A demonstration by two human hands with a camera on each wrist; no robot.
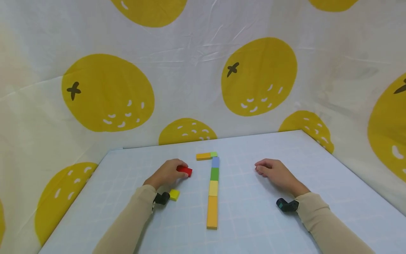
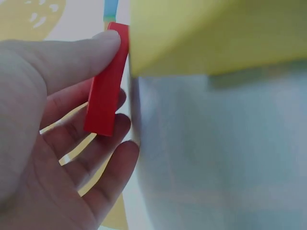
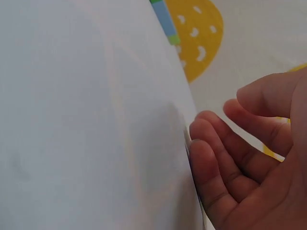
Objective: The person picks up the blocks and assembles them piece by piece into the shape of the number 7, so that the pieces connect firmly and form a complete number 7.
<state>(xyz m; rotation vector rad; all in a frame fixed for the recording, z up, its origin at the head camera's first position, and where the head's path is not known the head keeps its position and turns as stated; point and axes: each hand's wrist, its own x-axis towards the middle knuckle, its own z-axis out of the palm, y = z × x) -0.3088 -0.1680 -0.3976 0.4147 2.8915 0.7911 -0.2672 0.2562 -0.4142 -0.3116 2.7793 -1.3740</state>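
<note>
My left hand (image 1: 168, 173) pinches a red rectangular block (image 2: 106, 86) between thumb and fingers, left of a line of blocks. The line runs toward me: a blue block (image 1: 215, 162), a green block (image 1: 214, 174), a pale yellow block (image 1: 213, 188) and a long orange block (image 1: 212, 212). At its far end lie a light green block (image 1: 214, 154) and an orange block (image 1: 203, 156) turned to the left. A yellow block (image 1: 174, 194) lies near my left wrist. To the right of the line, my right hand (image 1: 276, 173) rests loosely curled on the table, holding nothing.
The pale checked tabletop (image 1: 247, 211) meets a white curtain (image 1: 190, 88) with large yellow fruit prints at the back and sides. Each wrist carries a small black camera, such as the right wrist camera (image 1: 287, 205).
</note>
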